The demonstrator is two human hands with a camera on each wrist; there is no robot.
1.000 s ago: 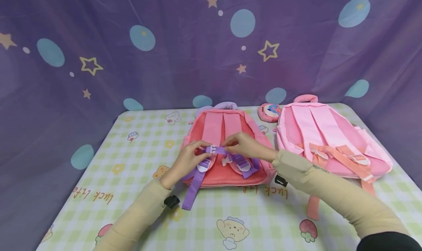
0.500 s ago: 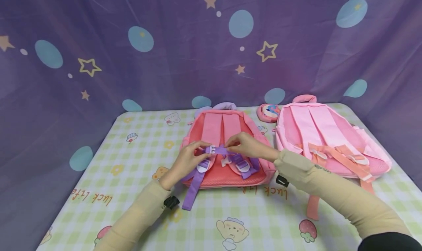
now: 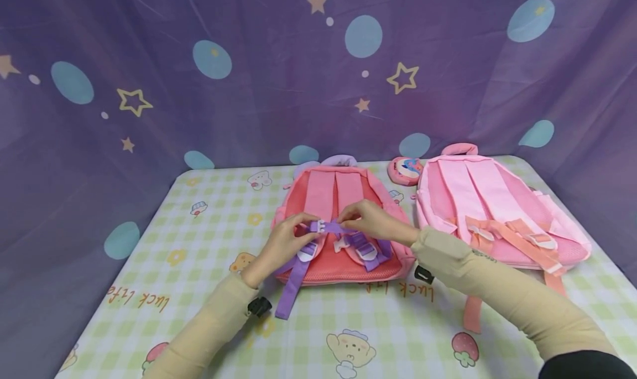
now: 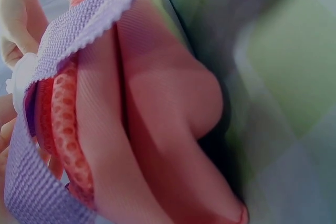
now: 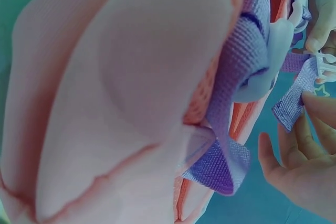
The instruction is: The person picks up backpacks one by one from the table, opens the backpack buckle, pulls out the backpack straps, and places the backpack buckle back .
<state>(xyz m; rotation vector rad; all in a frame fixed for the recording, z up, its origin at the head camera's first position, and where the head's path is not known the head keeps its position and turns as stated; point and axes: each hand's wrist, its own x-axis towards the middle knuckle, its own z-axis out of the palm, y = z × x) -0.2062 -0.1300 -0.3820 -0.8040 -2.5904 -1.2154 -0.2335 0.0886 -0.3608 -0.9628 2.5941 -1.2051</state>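
Observation:
A coral-pink backpack lies with its shoulder straps facing up. Over its middle, my left hand pinches a white buckle between thumb and fingers. My right hand pinches the purple webbing strap that runs from this buckle. In the right wrist view, the strap's loose end hangs from the right hand's fingertips, with the left hand beyond. Another white buckle piece lies on the backpack below. Purple webbing crosses the backpack's side in the left wrist view.
A light pink backpack with orange straps lies to the right. Between the bags, at the back, is a small round pink pouch. A green checked cloth covers the table, and a purple curtain hangs behind.

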